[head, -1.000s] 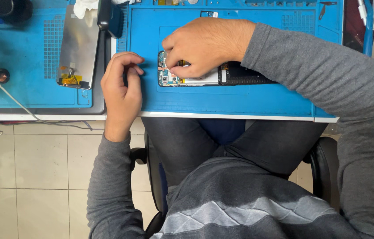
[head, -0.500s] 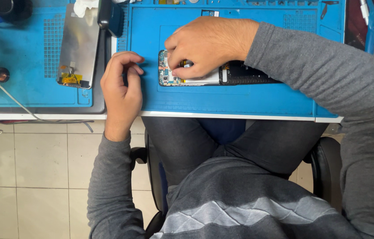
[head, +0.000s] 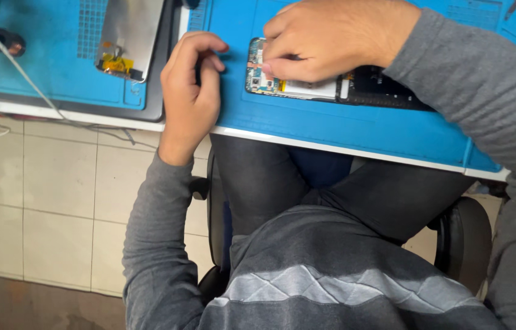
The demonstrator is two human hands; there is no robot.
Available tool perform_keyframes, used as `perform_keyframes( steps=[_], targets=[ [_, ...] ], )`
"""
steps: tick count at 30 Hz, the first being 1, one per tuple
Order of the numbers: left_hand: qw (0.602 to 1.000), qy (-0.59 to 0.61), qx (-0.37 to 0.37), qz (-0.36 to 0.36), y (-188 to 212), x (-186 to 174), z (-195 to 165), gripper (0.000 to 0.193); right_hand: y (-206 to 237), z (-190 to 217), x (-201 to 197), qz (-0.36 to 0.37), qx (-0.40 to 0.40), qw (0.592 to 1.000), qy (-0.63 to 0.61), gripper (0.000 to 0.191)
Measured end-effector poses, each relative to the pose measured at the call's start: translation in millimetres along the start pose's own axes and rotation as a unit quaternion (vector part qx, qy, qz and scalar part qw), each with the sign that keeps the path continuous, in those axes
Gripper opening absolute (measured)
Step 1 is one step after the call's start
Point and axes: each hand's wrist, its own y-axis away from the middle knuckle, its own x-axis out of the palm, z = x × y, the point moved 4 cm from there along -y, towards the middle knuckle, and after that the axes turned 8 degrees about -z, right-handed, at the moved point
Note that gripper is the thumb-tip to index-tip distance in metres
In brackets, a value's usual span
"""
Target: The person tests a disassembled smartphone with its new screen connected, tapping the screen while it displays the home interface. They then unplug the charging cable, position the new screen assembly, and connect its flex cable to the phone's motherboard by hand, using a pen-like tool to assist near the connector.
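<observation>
Head view, steeply down, close

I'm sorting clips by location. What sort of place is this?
Most likely an electronics repair bench. An opened phone with its circuit board bared lies on a blue work mat under the right hand; a detached screen panel rests on a second mat, with loose wires nearby.

The left hand (head: 189, 91) rests loosely curled, fingers (head: 206, 46) bent inward, wrist straight. The right hand (head: 331, 36) lies palm-down, fingertips (head: 270, 66) pinched together, forearm angling in from the right.
</observation>
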Motion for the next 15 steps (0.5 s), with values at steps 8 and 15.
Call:
perform_keyframes(
  steps=[8,15],
  targets=[
    [1.0,-0.004,-0.008,-0.002,-2,0,-4,0.027,2,1,1,-0.031,-0.026,0.999,0.021,0.032],
    [0.999,-0.015,-0.03,0.001,-1,4,-5,0.029,3,11,1,-0.013,-0.018,0.998,0.06,0.027]
  ],
)
